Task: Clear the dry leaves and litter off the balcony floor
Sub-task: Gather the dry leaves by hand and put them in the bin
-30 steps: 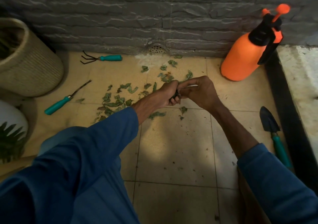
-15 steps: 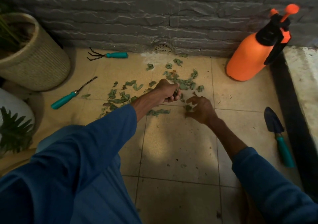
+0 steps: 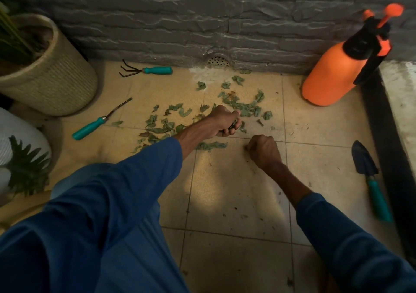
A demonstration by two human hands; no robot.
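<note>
Dry green leaves (image 3: pixel 242 108) lie scattered over the beige floor tiles (image 3: pixel 225 191) near the grey brick wall. My left hand (image 3: pixel 221 121) hovers over the pile, fingers curled round a bunch of gathered leaves. My right hand (image 3: pixel 263 149) is down on the tile just right of a long leaf (image 3: pixel 211 145), its fingers curled under; whether it pinches a leaf is hidden.
An orange pressure sprayer (image 3: pixel 333 76) stands at the back right. A teal trowel (image 3: pixel 369 175) lies by the dark ledge (image 3: pixel 382 135). A hand rake (image 3: pixel 146 70) and a weeder (image 3: pixel 99 122) lie at the left, near a woven planter (image 3: pixel 56 83). A floor drain (image 3: pixel 218 60) sits at the wall.
My right hand left my left hand, dropped to the floor and drew back toward me, curling its fingers. My left hand stayed over the pile with its leaves.
</note>
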